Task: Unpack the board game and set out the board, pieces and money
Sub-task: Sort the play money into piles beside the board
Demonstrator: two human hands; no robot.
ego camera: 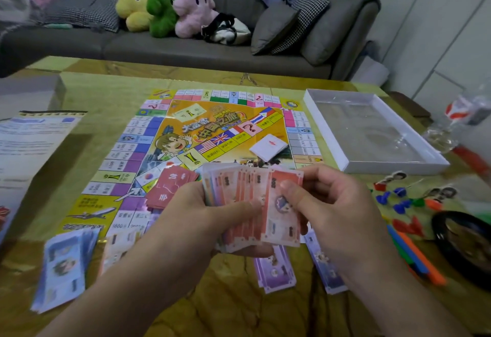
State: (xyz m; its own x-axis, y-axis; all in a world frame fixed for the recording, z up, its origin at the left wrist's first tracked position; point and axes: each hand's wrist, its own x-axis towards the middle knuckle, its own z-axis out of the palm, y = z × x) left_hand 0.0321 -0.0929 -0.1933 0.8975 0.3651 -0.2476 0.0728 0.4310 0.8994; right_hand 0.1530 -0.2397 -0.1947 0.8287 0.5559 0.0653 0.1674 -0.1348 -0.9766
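The colourful game board (pixel 186 135) lies unfolded on the table, with a white card deck (pixel 268 147) and a red card deck (pixel 170 186) on it. My left hand (pixel 202 214) holds a fanned stack of play money (pixel 236 204). My right hand (pixel 329 204) pinches one red banknote (pixel 279 220) at the front of the fan. Sorted money lies near the table's front: a blue pile (pixel 63 265), a pale orange pile (pixel 117 249), and two purple piles (pixel 276 270) (pixel 326 265). Coloured playing pieces (pixel 406 198) sit at the right.
The white box tray (pixel 372 129) with a clear insert rests right of the board. A printed rule sheet (pixel 32 140) lies at the left. A black round dish (pixel 467 246) and coloured sticks (pixel 414 257) occupy the right edge. Behind the table stands a grey sofa (pixel 186 44) with plush toys.
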